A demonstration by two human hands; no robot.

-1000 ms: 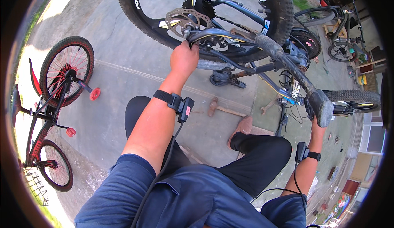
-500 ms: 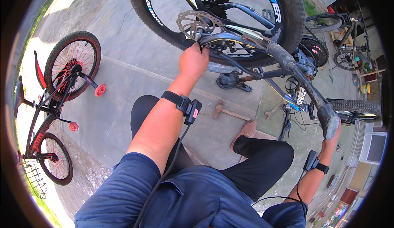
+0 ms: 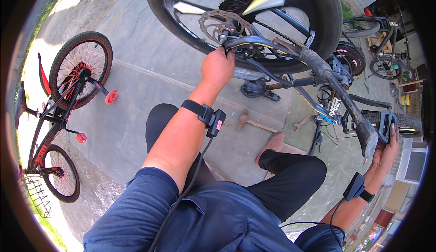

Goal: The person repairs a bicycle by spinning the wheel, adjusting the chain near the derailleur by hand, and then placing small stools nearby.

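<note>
A bicycle stands upside down in front of me, its saddle (image 3: 261, 90) on the ground. The rear wheel (image 3: 334, 29) has blurred spokes, with a brake disc (image 3: 213, 24) at its hub. My left hand (image 3: 218, 69) is closed at the wheel's axle end, beside the disc; what the fingertips pinch is hidden. On the far right my right hand (image 3: 386, 150) holds a pedal (image 3: 387, 126), its fingers lying along the outer side. Between the hands runs a thick dark bar (image 3: 336, 86) with a worn grey end, apparently a kickstand.
A hammer (image 3: 256, 124) and a wrench (image 3: 303, 123) lie on the concrete between my feet and the bicycle. At the left stands a black and red bicycle (image 3: 54, 116) with a training wheel (image 3: 111, 97). More bicycles (image 3: 386, 43) stand at the back right.
The rear wheel has turned and its spokes have blurred. My right hand has moved right, from behind the bar's grey end, and the pedal now shows in it. My left hand stays at the axle.
</note>
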